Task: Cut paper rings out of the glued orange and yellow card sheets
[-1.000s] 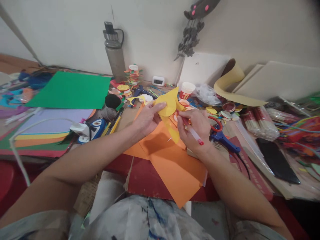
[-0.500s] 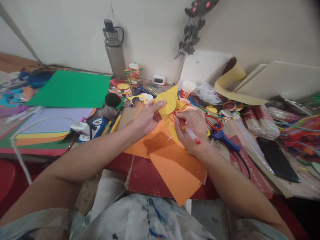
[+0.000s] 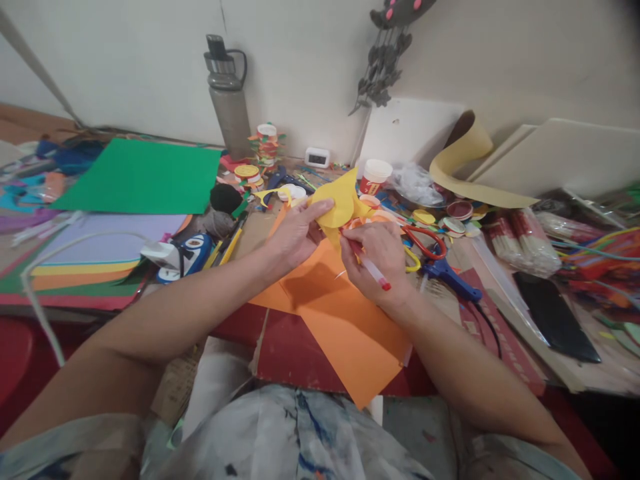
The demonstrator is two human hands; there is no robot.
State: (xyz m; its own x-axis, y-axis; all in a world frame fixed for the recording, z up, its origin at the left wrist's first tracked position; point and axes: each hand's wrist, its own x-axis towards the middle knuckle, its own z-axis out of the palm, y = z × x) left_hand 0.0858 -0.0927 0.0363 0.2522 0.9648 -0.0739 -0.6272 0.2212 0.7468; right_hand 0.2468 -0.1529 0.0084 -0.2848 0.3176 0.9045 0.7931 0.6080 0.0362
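My left hand (image 3: 296, 235) pinches a curved piece of yellow paper (image 3: 338, 203) and holds it up over the table. My right hand (image 3: 376, 257) is closed round a white pen with a red cap end (image 3: 373, 270); its tip meets the lower edge of the yellow paper. Both hands hover above orange paper sheets (image 3: 345, 327) that lie on a dark red board (image 3: 295, 360).
Red-handled scissors (image 3: 425, 243) and a blue glue gun (image 3: 447, 277) lie right of my right hand. A green sheet (image 3: 143, 177) and stacked coloured papers (image 3: 90, 257) lie left. A grey bottle (image 3: 229, 107), small pots, tape rolls and bundles of sticks (image 3: 520, 243) crowd the back and right.
My right hand with the pen has moved left and a little up, closer to my left hand. The yellow paper has stayed about where it was.
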